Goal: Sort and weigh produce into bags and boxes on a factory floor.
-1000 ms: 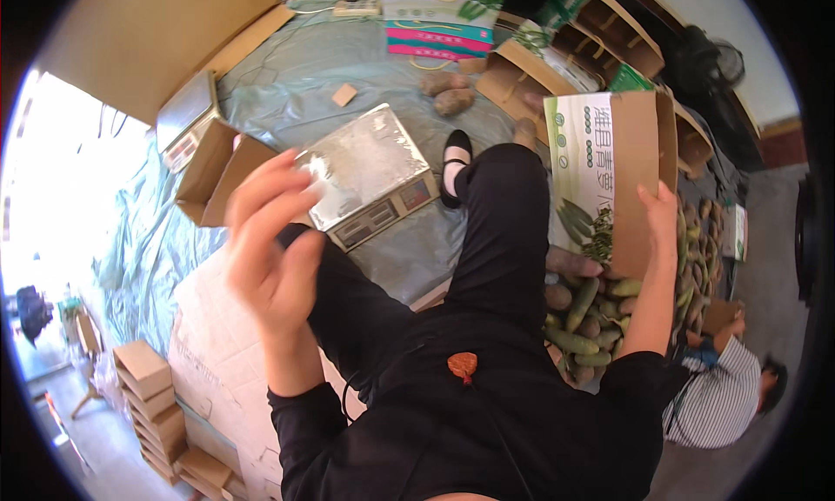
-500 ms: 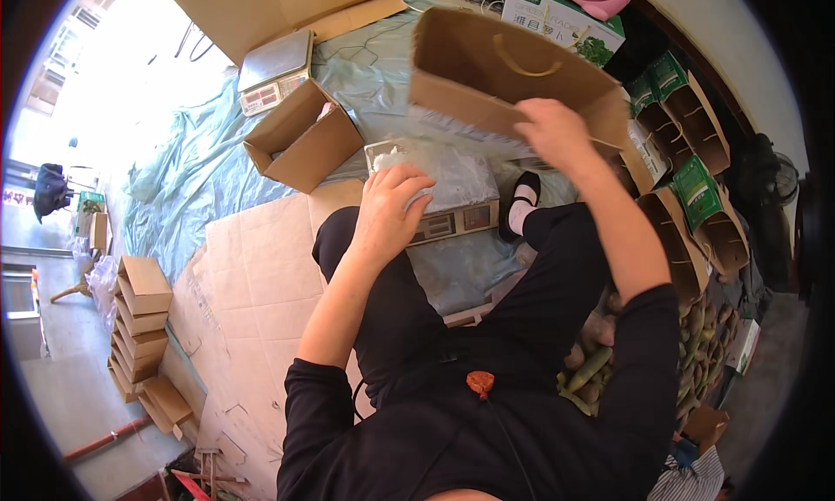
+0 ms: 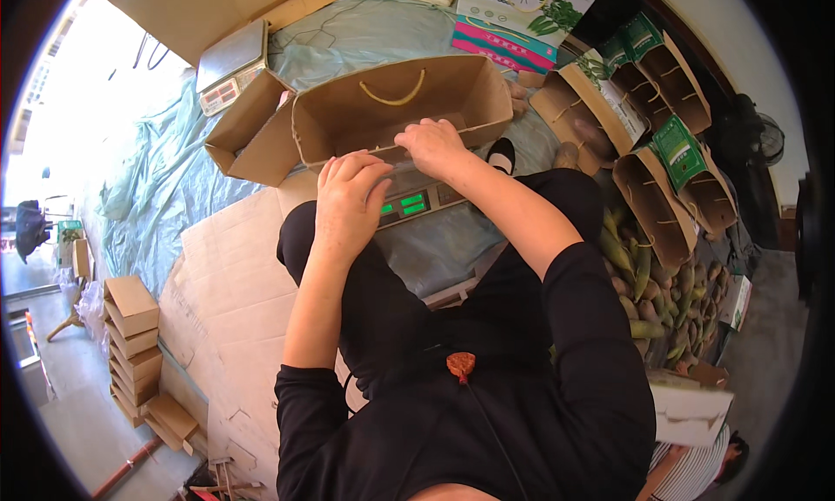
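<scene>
- Since half a second ago: the brown cardboard box point(image 3: 400, 110) has come down from mid-air and is now sitting on the digital scale point(image 3: 409, 203), open side facing the person.
- Right hand point(image 3: 435, 146) is gripping the box's near edge, fingers curled over the rim.
- Left hand point(image 3: 348, 201) is resting at the same edge, just above the scale's green display; grip state there unclear.
- Box has a yellow cord handle point(image 3: 393, 92) on its far wall.
- A second scale point(image 3: 230, 66) is sitting further out on the plastic sheeting point(image 3: 139, 162).
- Green vegetables point(image 3: 648, 283) are lying piled to the person's right, beside open printed cartons point(image 3: 661, 197).
</scene>
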Demonstrator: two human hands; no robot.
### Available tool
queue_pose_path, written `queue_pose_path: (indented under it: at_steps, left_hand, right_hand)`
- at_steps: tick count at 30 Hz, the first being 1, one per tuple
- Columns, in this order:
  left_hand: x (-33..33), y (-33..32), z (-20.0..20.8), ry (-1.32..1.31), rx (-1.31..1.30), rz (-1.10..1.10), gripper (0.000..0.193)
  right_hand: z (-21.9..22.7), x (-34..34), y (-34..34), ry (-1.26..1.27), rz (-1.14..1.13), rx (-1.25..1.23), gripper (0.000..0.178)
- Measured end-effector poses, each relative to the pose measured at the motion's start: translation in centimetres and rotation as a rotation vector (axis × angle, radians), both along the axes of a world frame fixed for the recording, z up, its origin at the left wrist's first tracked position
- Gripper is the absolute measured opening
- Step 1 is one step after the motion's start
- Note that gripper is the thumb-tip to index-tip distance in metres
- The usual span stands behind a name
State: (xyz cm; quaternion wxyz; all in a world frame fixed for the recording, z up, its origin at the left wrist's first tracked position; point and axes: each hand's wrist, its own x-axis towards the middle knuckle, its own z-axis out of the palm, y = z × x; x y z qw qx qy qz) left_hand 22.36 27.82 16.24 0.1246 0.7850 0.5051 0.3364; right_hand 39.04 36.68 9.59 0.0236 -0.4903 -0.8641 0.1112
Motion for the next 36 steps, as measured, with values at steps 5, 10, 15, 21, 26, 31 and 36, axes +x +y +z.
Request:
queue_pose_path:
  at_steps: [5, 10, 15, 21, 26, 31, 36]
  left_hand:
    - [0.9, 0.0, 0.1, 0.044, -0.019, -0.007, 0.016]
    - [1.6, 0.2, -0.1, 0.094, -0.028, -0.007, 0.016]
    - [1.6, 0.3, -0.4, 0.116, -0.027, 0.010, 0.017]
    - [1.8, 0.4, -0.4, 0.118, -0.040, 0.010, 0.019]
    - [1.5, 0.4, -0.7, 0.128, -0.019, 0.014, 0.019]
    - [1.7, 0.4, -0.6, 0.128, -0.015, 0.005, 0.017]
    - [1.9, 0.5, -0.8, 0.150, -0.041, 0.016, 0.019]
  right_hand:
    - [-0.4, 1.0, -0.7, 0.048, 0.084, -0.028, 0.012]
    - [-1.1, -0.2, -1.6, 0.070, 0.171, 0.082, 0.012]
    - [-1.0, -0.6, -0.9, 0.077, 0.100, 0.105, 0.012]
    - [-0.8, -0.7, -1.3, 0.118, 0.111, 0.055, 0.014]
    - [-0.3, -0.3, -1.4, 0.131, 0.077, 0.060, 0.015]
    - [5.6, 3.4, -0.1, 0.320, 0.054, -0.118, 0.028]
    - [10.2, 12.0, -0.5, 0.654, -0.071, -0.116, 0.029]
